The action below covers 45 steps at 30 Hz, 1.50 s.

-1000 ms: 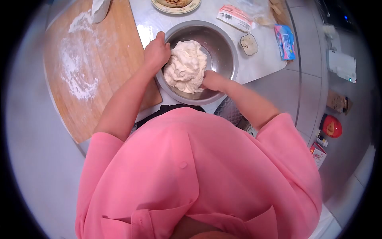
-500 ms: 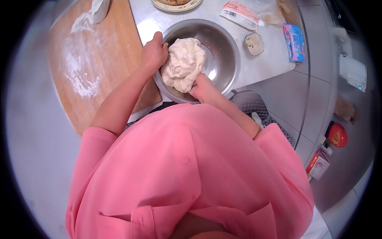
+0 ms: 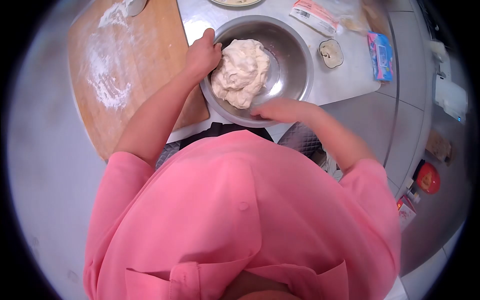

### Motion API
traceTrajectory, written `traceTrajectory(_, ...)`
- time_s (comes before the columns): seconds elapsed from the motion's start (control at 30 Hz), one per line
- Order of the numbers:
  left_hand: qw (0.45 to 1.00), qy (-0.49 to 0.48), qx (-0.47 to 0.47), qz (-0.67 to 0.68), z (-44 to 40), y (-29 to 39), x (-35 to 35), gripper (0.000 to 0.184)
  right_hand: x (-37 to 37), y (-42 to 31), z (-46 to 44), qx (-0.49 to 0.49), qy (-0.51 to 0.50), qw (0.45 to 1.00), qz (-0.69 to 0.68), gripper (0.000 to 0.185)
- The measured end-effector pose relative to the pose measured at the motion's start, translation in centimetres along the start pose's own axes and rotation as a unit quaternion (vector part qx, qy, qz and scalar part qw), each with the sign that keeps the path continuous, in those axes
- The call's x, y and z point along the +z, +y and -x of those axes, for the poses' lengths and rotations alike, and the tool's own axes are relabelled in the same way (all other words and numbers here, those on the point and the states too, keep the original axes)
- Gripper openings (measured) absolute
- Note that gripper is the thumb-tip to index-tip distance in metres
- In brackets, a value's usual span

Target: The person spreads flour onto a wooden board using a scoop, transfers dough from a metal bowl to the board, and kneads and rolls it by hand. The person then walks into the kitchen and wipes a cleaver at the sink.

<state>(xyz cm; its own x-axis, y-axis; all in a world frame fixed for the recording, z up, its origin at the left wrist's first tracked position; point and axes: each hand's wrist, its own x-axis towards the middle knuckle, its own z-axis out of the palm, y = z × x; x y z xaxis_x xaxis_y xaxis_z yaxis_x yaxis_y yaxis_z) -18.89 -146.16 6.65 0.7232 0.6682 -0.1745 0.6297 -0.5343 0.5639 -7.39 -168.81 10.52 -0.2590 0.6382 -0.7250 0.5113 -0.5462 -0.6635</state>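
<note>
A lump of pale, sticky dough [image 3: 241, 72] lies against the left side of a wide metal bowl [image 3: 295, 65]. My left hand [image 3: 204, 53] is closed on the bowl's left rim, thumb pointing up and fingers curled over the edge. Over the near part of the bowl, just to the lower right of the dough, is my right hand [image 3: 280, 110]. It is slightly blurred, its fingers reach toward the dough, and a small gap seems to separate them. Whether those fingers are apart or pressed together is hard to make out.
Left of the bowl lies a wooden board [image 3: 160, 55] with scattered flour [image 3: 107, 75] and a white container [image 3: 135, 7]. Beyond the bowl is a plate [image 3: 235, 2]. To the right are a small dish [image 3: 331, 53], a pink-and-white packet [image 3: 314, 17] and a blue packet [image 3: 381, 57].
My right hand has come off the dough and moved right. My left hand has stayed on the rim. The whole view has shifted, with the bowl now slightly higher and farther right.
</note>
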Motion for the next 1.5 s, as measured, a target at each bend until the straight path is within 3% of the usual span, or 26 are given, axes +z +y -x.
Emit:
traceTrajectory(0.07,1.000,0.004,-0.005,0.002,0.3,0.2,0.1,0.024,0.4,0.4,-1.5,-0.027,-0.033,0.994,-0.097,0.044)
traceTrajectory(0.3,0.999,0.042,0.000,0.019,-0.1,-0.7,1.2,0.026,1.8,-1.5,-2.3,-0.002,-0.031,0.990,-0.139,0.049)
traceTrajectory(0.5,0.999,0.030,-0.014,0.011,0.1,-0.1,0.6,0.025,1.0,-4.6,-3.5,-0.134,-0.051,0.973,-0.178,0.060)
traceTrajectory(0.57,0.999,0.030,-0.010,0.005,0.0,-0.3,0.9,0.026,2.5,-2.6,-5.5,-0.118,-0.037,0.909,-0.398,0.059)
traceTrajectory(0.6,1.000,0.031,-0.006,0.001,-0.1,-0.5,0.9,0.026,3.1,-1.5,-6.5,-0.120,-0.038,0.909,-0.398,0.059)
traceTrajectory(0.67,1.000,0.025,0.004,-0.003,-0.2,-0.7,0.8,0.027,4.0,0.4,-8.2,-0.174,0.001,0.819,-0.547,0.057)
traceTrajectory(0.7,1.000,0.019,0.017,-0.004,-0.2,-0.8,0.7,0.027,3.8,0.4,-7.8,-0.175,-0.001,0.819,-0.546,0.057)
traceTrajectory(0.77,1.000,0.007,0.018,-0.007,0.0,-0.8,0.3,0.027,3.5,0.5,-6.3,-0.284,0.121,0.828,-0.468,0.056)
traceTrajectory(0.8,1.000,-0.003,0.024,-0.008,-0.1,-0.7,0.0,0.028,2.7,0.4,-5.8,-0.280,0.085,0.765,-0.573,0.057)
traceTrajectory(0.87,1.000,-0.007,0.028,-0.013,-0.4,-1.0,0.1,0.028,1.9,1.3,-4.9,-0.286,0.095,0.768,-0.565,0.057)
traceTrajectory(0.93,0.999,-0.012,0.033,-0.014,-0.4,-0.9,0.2,0.028,1.6,1.9,-3.3,-0.258,0.094,0.725,-0.632,0.058)
traceTrajectory(1.03,0.999,-0.014,0.030,-0.010,-0.1,-1.0,-0.1,0.028,0.6,2.5,-0.9,-0.274,0.103,0.754,-0.588,0.053)
traceTrajectory(1.07,1.000,-0.020,0.022,-0.010,-0.1,-0.8,-0.1,0.028,-0.1,1.8,0.4,-0.171,0.119,0.788,-0.579,0.052)
traceTrajectory(1.1,1.000,-0.026,0.015,-0.010,-0.1,-0.6,-0.2,0.027,-0.9,2.0,1.1,-0.170,0.120,0.789,-0.578,0.052)
traceTrajectory(1.13,1.000,-0.026,0.016,-0.008,-0.2,-0.6,-0.1,0.027,-1.7,2.5,1.8,-0.154,0.099,0.914,-0.363,0.051)
traceTrajectory(1.17,1.000,-0.020,0.016,-0.010,-0.2,-0.7,0.1,0.027,-2.2,2.6,2.2,-0.127,0.071,0.982,-0.124,0.051)
traceTrajectory(1.2,1.000,-0.015,0.015,-0.014,-0.2,-0.6,0.1,0.027,-2.4,2.1,2.2,-0.125,0.071,0.982,-0.124,0.051)
traceTrajectory(1.27,1.000,-0.014,0.008,-0.008,0.0,-0.2,-0.1,0.026,-2.4,0.9,2.0,0.012,-0.071,0.993,0.094,0.052)
traceTrajectory(1.4,1.000,-0.002,-0.003,0.007,0.0,-0.2,0.0,0.026,-0.5,-0.3,-1.2,0.017,-0.113,0.990,0.088,0.053)
traceTrajectory(1.47,1.000,0.005,0.004,0.014,0.1,-0.4,0.3,0.026,1.6,2.5,-4.3,-0.138,0.007,0.986,0.098,0.056)
traceTrajectory(1.5,1.000,0.015,0.013,0.020,0.0,-0.5,0.4,0.026,1.7,2.0,-4.6,-0.137,0.007,0.986,0.099,0.056)
